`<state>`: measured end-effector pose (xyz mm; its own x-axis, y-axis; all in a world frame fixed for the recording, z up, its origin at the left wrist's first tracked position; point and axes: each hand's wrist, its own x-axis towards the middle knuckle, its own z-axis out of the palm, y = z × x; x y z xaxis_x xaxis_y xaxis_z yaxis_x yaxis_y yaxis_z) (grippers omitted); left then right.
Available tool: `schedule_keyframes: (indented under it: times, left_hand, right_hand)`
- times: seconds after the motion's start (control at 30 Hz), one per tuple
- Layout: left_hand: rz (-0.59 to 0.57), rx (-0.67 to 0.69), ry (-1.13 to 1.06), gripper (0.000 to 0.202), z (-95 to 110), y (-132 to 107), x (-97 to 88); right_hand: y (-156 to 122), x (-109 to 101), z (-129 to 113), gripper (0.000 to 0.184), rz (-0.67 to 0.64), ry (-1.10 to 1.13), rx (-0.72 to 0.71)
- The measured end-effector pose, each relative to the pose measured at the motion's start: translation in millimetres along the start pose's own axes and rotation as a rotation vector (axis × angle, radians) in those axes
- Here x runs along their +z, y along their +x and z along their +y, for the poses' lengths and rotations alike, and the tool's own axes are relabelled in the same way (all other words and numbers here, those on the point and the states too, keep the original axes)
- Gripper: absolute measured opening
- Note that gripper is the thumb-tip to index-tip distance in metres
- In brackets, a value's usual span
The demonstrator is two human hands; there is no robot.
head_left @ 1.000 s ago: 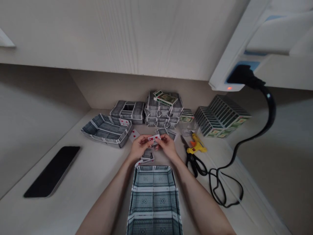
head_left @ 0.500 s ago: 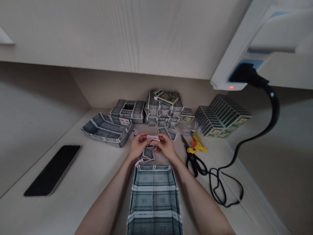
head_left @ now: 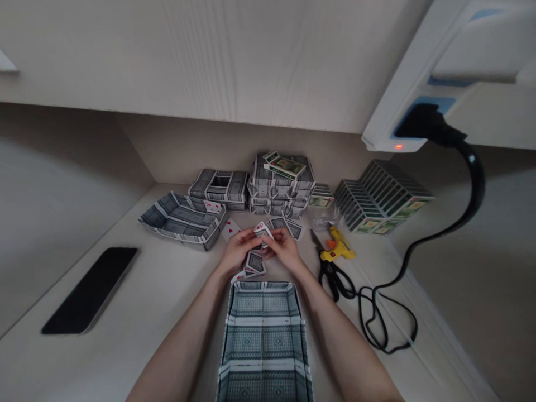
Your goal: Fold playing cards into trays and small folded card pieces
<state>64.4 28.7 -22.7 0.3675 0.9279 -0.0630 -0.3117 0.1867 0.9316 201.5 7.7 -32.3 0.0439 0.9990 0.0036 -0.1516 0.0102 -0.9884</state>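
The left hand [head_left: 237, 249] and right hand [head_left: 287, 248] pinch a playing card [head_left: 263, 229] between them.
Beyond an open patterned box [head_left: 263, 335], the card slants, its long axis running far-left to near-right, red-marked end pointing away; beneath lies a pale tabletop [head_left: 142, 301], a pale panel [head_left: 209, 61] overhangs, and a power strip [head_left: 383, 125] sits upper right.
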Motion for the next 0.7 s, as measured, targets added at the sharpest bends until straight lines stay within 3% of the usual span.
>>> schedule_keyframes:
  times: [0.3, 0.7]
  left_hand:
    - [0.072, 0.044, 0.102, 0.036, 4.3, -2.6, 1.3]
    - [0.007, 0.037, 0.067, 0.036, 6.8, -4.4, 2.3]
  right_hand:
    - [-1.9, -2.5, -4.6, 0.032, -0.019, -0.050, -0.036]
    - [-1.7, -2.8, -5.8, 0.029, -0.057, -0.028, -0.048]
